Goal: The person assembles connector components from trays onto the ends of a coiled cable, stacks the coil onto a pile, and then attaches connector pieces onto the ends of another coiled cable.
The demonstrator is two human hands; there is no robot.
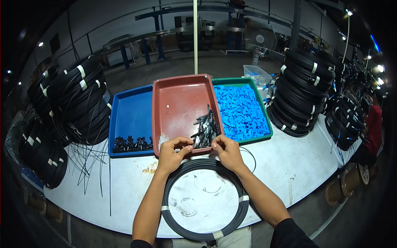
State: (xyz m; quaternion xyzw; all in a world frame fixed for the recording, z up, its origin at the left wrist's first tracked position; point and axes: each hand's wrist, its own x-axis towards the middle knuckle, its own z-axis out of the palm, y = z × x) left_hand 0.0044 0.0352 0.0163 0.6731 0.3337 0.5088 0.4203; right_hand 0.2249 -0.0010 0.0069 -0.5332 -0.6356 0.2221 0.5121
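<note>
My left hand (175, 153) is over the front edge of a red tray (178, 99), thumb and forefinger pinched together. At the tray's front right corner my right hand (228, 153) makes a similar pinch. Whatever is between the fingers of either hand is too small to make out. Between the hands, a pile of slim black plastic parts (205, 126) lies inside the red tray. Below my wrists a coil of black cable (191, 234), bound with white tape, lies flat on the white table (124, 186). A loose loop of it curves out beyond my right wrist.
A blue tray (132, 107) with short black pieces (132, 144) stands left. Right is a green tray (268, 124) full of blue connectors (240, 111). Tall stacks of black cable coils (82, 99) (304, 91) flank the table. Loose cable ends hang at left.
</note>
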